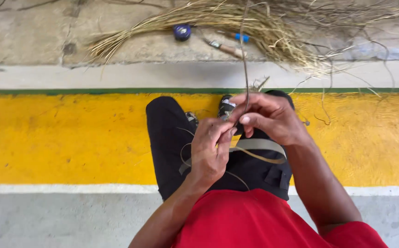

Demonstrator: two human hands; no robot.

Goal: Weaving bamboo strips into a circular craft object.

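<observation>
Red shirt (254, 220) fills the near edge, black trousers (172, 138) just beyond it over the lap. Both forearms reach in from near and meet above the knees.

Left hand (211, 149): fingers curled and pressed together, pinching a flat tan strip (259, 146) at about mid-frame. Strip loops out to the right across the trousers and curves back toward the hands.

Right hand (268, 117): just beyond and right of the left, touching it at the fingertips. Thumb and forefinger pressed on a thin dark stem (244, 59) that rises from the pinch and runs far, up toward the top of the frame. A few finer strands hang loose below the hands.

Shoes (226, 106) partly visible just beyond the hands, on a broad yellow painted band (61, 138) that crosses the floor left to right, white line on its near edge, green line on its far edge.

Far side: bare concrete with a spread bundle of dry straw-coloured reeds (236, 23). Among them a small round blue object (181, 32), and right of it a wooden-handled tool (227, 48); kind not clear.
</observation>
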